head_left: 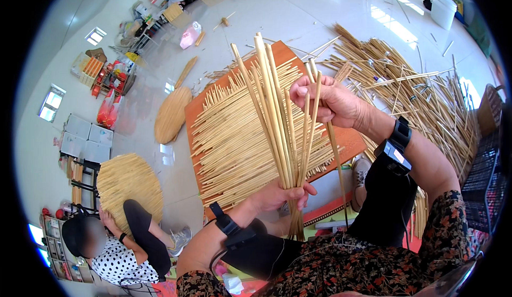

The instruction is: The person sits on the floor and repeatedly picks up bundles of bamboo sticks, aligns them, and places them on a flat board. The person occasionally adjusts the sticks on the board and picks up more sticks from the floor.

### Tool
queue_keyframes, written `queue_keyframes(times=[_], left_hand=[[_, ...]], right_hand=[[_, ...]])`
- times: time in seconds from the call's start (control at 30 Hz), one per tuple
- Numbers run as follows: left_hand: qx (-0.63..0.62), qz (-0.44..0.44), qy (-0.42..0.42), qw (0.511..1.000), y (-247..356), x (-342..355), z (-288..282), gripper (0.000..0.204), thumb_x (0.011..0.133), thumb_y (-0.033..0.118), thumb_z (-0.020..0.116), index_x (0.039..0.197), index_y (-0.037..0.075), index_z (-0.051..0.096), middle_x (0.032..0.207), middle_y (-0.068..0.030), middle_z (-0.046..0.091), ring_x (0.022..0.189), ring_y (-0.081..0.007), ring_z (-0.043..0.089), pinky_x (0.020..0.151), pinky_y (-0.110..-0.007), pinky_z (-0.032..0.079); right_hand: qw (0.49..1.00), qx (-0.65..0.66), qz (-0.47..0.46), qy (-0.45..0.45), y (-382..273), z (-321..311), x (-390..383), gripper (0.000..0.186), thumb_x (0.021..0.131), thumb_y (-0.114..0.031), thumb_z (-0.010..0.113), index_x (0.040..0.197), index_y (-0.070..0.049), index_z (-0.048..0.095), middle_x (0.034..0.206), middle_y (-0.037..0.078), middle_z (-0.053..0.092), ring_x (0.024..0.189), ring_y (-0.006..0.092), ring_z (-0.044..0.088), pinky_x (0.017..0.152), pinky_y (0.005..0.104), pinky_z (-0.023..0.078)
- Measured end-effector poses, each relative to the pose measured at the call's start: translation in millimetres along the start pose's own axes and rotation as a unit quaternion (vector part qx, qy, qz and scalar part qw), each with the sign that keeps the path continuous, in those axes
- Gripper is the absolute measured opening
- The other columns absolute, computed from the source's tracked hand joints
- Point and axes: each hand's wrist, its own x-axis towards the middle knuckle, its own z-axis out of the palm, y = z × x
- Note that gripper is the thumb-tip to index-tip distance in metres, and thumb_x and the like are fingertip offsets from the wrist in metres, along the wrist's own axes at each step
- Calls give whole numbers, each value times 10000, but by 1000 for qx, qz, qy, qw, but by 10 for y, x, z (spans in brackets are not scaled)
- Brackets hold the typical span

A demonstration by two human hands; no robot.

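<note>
My left hand (292,194) is closed around the lower part of an upright, fanned bundle of long pale reed stalks (277,142). My right hand (322,97) is raised at the bundle's upper right, fingers curled on a few stalks; one long stalk (337,166) hangs down below it. Behind the bundle, many similar stalks (229,142) lie side by side in a broad layer on an orange-brown board (280,50). Part of each stalk under my fingers is hidden.
A large loose pile of stalks (416,94) lies at right, beside a dark crate (480,185). An oval woven mat (173,115) lies on the floor (245,14). A co-worker (120,254) at lower left holds another round mat (128,185). Shelves, boxes and a white bucket (442,9) line the edges.
</note>
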Motion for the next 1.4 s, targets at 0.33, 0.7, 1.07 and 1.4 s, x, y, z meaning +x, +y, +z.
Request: queue_keyframes(times=[0.33,0.7,1.07,1.4], left_hand=[[-11,-4,5,1000,-40,17,-45,475,924,424,721,1133,-1,682,756,-29,594,734,-154,613,833,-363,535],[-32,27,37,998,-34,13,-72,484,915,493,705,1041,28,664,729,-10,560,713,-149,588,817,-354,515],[12,19,30,999,-2,18,-40,511,905,522,708,1015,29,635,746,-10,569,705,-138,572,815,-342,500],[11,5,27,1000,-85,42,-66,468,934,488,687,1048,38,633,767,-23,585,763,-154,589,799,-334,506]], right_hand=[[998,27,13,-48,40,-35,-6,154,997,-136,604,1097,-38,668,822,8,633,475,18,390,379,179,283],[993,33,5,-114,17,-83,-26,265,1045,-100,470,1241,2,616,1134,115,667,755,75,659,432,149,412],[994,-3,-10,-106,10,-9,-47,226,1034,-176,575,1205,-29,592,992,56,638,626,42,554,402,160,339],[998,-58,16,-23,73,-45,-19,171,1019,-227,628,1105,-79,618,652,-39,513,500,29,454,392,182,292]])
